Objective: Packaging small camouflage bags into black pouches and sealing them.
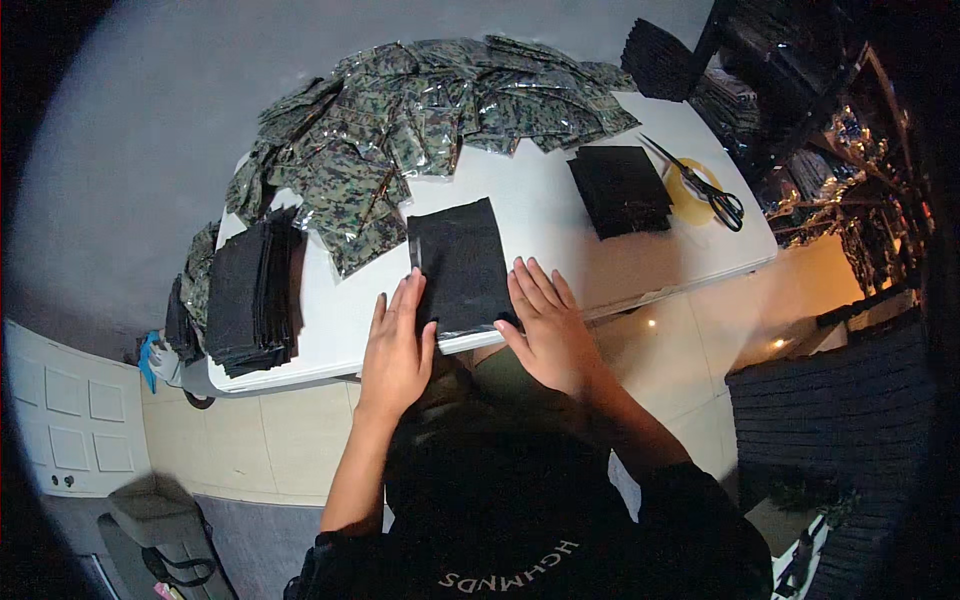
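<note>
A flat black rectangle of folded cloth lies at the front edge of the white table, and its lower edge has a clear, shiny plastic look. My left hand rests along its left side, fingers stretched out toward the far edge. On the other side, my right hand touches its right edge with the fingers spread and the thumb near the lower corner. Neither hand grips anything. A tall stack of black folded pieces stands to the left. Smaller is the black pile at the right.
Clear-bagged camouflage packets heap along the table's far side. Black-handled scissors lie across a roll of yellowish tape at the right. Beyond are crowded shelves. A grey chair and a white door are at lower left.
</note>
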The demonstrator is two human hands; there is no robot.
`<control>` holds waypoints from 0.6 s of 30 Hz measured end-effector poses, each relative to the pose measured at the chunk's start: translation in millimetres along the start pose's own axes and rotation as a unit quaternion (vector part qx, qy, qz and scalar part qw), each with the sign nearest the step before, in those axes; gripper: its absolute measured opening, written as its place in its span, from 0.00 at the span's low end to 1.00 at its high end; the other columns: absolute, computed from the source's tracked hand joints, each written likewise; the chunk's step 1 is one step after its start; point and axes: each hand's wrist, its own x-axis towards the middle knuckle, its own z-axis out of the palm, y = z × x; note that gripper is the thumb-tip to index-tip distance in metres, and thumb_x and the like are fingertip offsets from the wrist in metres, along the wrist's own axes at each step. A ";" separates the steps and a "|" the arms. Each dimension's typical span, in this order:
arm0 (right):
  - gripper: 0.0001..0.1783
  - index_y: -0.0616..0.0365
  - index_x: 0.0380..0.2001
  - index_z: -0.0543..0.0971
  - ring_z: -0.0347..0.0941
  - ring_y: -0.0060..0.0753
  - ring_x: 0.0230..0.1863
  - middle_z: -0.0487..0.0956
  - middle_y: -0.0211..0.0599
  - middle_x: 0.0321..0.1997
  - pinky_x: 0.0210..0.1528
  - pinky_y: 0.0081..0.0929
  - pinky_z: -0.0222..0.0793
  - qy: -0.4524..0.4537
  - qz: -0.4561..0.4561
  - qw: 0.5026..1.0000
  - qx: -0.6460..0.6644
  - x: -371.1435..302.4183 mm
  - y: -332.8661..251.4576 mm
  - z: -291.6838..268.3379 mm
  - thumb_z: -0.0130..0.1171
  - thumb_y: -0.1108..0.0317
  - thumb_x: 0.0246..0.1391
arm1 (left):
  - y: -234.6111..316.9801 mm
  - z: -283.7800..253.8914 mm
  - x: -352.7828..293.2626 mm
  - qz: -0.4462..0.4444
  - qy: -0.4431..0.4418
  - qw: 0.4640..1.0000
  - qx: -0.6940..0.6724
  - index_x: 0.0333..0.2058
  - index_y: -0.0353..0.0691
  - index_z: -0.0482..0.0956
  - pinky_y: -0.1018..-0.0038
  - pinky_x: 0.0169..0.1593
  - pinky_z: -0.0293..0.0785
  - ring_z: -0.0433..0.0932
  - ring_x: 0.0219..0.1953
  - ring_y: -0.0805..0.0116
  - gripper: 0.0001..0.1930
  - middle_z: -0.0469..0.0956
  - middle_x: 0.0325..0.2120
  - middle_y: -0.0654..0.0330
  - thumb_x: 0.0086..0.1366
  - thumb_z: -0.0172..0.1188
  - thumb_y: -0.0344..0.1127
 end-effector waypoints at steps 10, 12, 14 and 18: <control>0.40 0.66 0.80 0.60 0.46 0.58 0.88 0.54 0.58 0.87 0.86 0.59 0.42 -0.049 -0.020 0.997 0.047 14.9 -28.7 9.2 0.54 0.57 0.73 | 55.5 26.1 -5.3 0.033 -0.028 0.999 0.017 0.80 0.37 0.57 0.34 0.79 0.49 0.61 0.79 0.33 0.42 0.65 0.77 0.43 0.76 0.58 0.51; 0.40 0.66 0.80 0.60 0.47 0.57 0.88 0.54 0.57 0.87 0.87 0.58 0.41 -0.046 -0.028 0.998 0.039 10.4 -30.7 16.7 0.53 0.56 0.74 | 53.1 32.9 -10.2 0.018 -0.025 0.999 0.032 0.81 0.39 0.56 0.34 0.80 0.47 0.59 0.79 0.33 0.43 0.65 0.77 0.43 0.77 0.57 0.55; 0.39 0.67 0.79 0.62 0.50 0.56 0.88 0.57 0.58 0.86 0.87 0.55 0.41 -0.045 -0.028 0.998 0.022 8.7 -31.6 14.6 0.54 0.55 0.74 | 48.2 34.1 -15.1 0.027 -0.032 0.996 0.074 0.82 0.40 0.54 0.35 0.80 0.45 0.57 0.81 0.34 0.45 0.63 0.78 0.41 0.77 0.54 0.60; 0.39 0.67 0.78 0.64 0.52 0.57 0.87 0.61 0.58 0.84 0.87 0.54 0.42 -0.041 -0.023 0.998 0.044 8.2 -29.3 2.7 0.57 0.55 0.72 | 47.3 30.1 -20.2 0.021 -0.023 0.996 0.085 0.82 0.40 0.55 0.35 0.80 0.45 0.55 0.81 0.36 0.46 0.62 0.78 0.40 0.76 0.55 0.62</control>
